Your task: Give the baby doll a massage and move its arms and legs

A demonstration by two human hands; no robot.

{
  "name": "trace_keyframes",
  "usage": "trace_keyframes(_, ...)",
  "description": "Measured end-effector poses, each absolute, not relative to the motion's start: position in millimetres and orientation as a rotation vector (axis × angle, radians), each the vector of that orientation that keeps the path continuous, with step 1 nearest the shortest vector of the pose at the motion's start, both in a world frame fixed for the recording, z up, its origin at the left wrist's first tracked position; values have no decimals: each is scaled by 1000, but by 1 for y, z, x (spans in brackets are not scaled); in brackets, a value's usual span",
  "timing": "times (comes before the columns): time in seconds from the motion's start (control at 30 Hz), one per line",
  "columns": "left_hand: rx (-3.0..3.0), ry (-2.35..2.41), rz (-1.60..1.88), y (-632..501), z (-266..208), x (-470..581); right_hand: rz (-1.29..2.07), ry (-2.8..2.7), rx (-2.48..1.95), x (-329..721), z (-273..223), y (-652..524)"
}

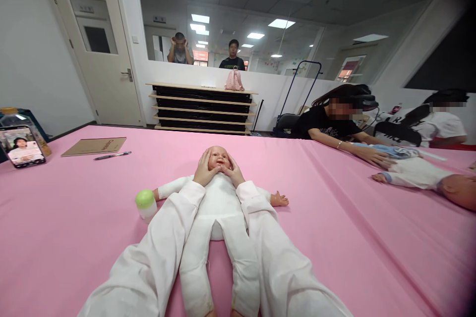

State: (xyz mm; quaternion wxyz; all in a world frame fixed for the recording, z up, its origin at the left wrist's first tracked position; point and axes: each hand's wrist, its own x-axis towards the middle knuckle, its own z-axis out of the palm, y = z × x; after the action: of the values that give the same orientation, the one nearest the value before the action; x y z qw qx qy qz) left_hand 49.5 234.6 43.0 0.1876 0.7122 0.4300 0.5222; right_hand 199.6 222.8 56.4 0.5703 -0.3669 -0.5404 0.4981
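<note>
A baby doll (219, 203) with a white cloth body lies on its back on the pink-covered table (327, 237), head away from me and arms spread out. My left hand (204, 168) lies along one side of its face, and my right hand (234, 171) along the other. Both palms touch the cheeks, with the fingers stretched flat toward the temples and the thumbs near the chin. Neither hand grips anything. Beside the doll's arm on the left stands a small jar (146, 205) with a green lid.
At the far left a phone (23, 146) stands propped before a bottle (13, 116). A brown notebook (92, 146) and a pen (112, 155) lie nearby. On the right, another person (330, 119) handles a second doll (416, 171). Shelves (203, 101) stand behind the table.
</note>
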Motion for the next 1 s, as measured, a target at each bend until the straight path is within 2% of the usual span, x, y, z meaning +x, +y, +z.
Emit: trace_keyframes(1.0, 1967, 1202, 1452, 236, 43, 50, 1182, -1222, -833, 199, 55, 226)
